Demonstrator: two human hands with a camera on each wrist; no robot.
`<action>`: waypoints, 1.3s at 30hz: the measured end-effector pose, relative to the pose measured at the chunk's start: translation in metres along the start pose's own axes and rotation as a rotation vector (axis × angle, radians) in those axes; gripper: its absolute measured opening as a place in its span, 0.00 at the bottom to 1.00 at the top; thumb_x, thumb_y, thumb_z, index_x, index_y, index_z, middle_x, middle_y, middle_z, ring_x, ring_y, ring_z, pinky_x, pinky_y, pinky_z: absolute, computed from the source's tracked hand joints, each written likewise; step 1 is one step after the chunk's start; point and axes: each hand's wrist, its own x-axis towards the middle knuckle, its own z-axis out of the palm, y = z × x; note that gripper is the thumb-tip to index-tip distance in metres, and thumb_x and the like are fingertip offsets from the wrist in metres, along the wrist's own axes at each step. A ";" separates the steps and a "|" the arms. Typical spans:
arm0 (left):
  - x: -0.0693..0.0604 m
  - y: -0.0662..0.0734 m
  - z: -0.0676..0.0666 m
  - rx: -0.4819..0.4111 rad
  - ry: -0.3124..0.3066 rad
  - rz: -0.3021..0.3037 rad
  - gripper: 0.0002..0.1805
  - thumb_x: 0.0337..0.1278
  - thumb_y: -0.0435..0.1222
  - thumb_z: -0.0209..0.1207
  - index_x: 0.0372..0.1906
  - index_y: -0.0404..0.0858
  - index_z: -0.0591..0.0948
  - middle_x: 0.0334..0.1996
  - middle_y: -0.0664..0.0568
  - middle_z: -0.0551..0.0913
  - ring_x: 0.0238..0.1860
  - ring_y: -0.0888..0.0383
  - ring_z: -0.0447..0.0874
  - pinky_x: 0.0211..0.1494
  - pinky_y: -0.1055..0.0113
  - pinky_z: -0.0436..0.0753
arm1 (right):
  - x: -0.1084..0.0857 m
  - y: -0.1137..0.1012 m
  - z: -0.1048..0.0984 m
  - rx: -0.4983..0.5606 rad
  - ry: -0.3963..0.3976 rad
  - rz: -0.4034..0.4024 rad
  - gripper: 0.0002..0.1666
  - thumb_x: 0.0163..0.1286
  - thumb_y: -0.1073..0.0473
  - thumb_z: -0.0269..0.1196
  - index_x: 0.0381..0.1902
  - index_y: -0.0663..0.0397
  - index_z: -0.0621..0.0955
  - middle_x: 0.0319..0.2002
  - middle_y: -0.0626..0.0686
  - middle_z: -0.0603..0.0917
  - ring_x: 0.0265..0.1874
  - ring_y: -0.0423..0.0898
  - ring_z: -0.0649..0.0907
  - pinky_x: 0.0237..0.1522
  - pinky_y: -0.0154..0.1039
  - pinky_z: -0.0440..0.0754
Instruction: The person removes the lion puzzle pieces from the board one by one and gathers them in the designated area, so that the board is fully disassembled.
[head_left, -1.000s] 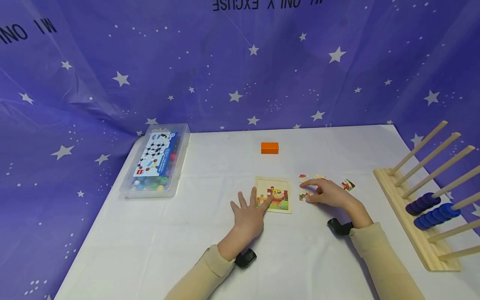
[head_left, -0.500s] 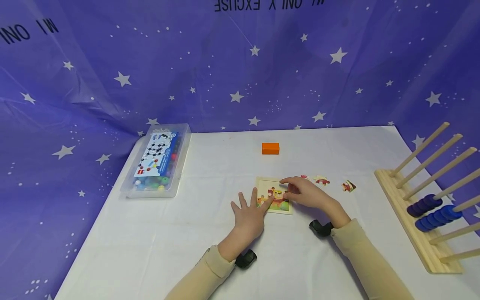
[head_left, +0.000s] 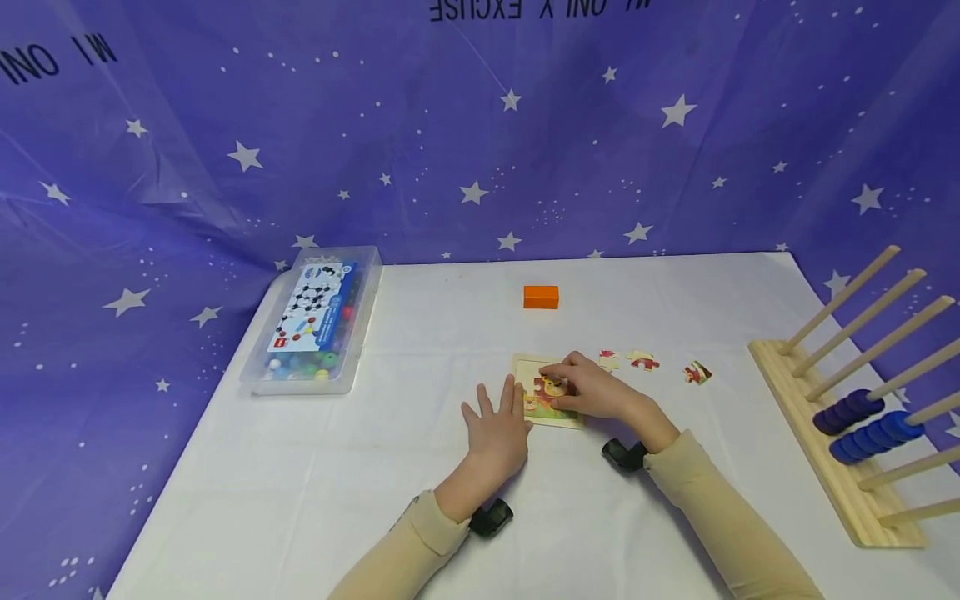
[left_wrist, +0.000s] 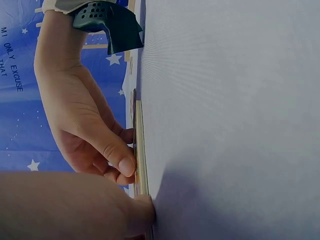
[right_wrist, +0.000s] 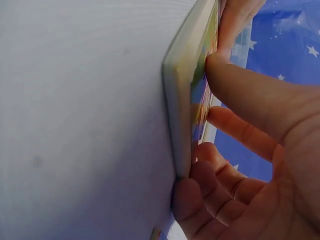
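Note:
A small wooden puzzle board (head_left: 531, 364) with a cartoon animal picture lies flat on the white table. My left hand (head_left: 498, 437) rests at its left edge, fingers straight and spread. Over the board, my right hand (head_left: 596, 390) pinches a puzzle piece (right_wrist: 202, 117) between thumb and index finger, against the picture; the hand hides much of this piece from above. In the right wrist view the other fingers curl by the board's side. Just right of the board lie loose puzzle pieces: one pink and white piece (head_left: 608, 360), one red and cream piece (head_left: 643, 361), and one farther piece (head_left: 697, 372).
An orange block (head_left: 541, 297) sits behind the board. A clear plastic case (head_left: 352, 375) of coloured beads lies at the back left. On the right stands a wooden peg rack (head_left: 847, 492) with purple and blue rings. A purple star-patterned cloth (head_left: 420, 150) hangs behind the table.
My right hand has moved left from the loose pieces onto the board, bringing one piece along. My left thumb has drawn back from the picture to the board's edge.

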 end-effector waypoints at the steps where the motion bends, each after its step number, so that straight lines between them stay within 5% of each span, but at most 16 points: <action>1: 0.000 0.000 0.000 0.001 0.000 0.001 0.32 0.65 0.52 0.42 0.70 0.41 0.55 0.70 0.50 0.48 0.65 0.35 0.50 0.55 0.38 0.58 | 0.000 -0.001 0.000 0.001 -0.001 0.005 0.30 0.57 0.53 0.66 0.57 0.57 0.74 0.38 0.51 0.71 0.32 0.43 0.70 0.36 0.38 0.70; 21: -0.001 0.000 0.000 0.020 -0.001 0.003 0.32 0.65 0.51 0.42 0.69 0.41 0.57 0.70 0.50 0.48 0.65 0.35 0.50 0.55 0.38 0.60 | 0.006 -0.002 0.000 0.142 0.024 -0.001 0.27 0.52 0.61 0.69 0.48 0.59 0.72 0.33 0.52 0.74 0.27 0.44 0.71 0.30 0.36 0.72; 31: -0.001 0.000 0.001 0.010 0.020 0.008 0.31 0.65 0.51 0.42 0.68 0.41 0.58 0.70 0.49 0.49 0.64 0.35 0.50 0.54 0.38 0.60 | 0.005 0.002 0.000 0.223 0.099 -0.020 0.17 0.56 0.68 0.65 0.42 0.56 0.72 0.30 0.49 0.78 0.26 0.43 0.74 0.30 0.37 0.74; 39: -0.001 0.000 0.001 0.013 0.030 0.013 0.31 0.65 0.51 0.43 0.68 0.40 0.58 0.70 0.49 0.50 0.64 0.34 0.51 0.54 0.38 0.60 | 0.003 0.000 -0.002 0.268 0.068 0.010 0.10 0.63 0.64 0.59 0.43 0.55 0.75 0.22 0.47 0.77 0.19 0.41 0.73 0.24 0.36 0.71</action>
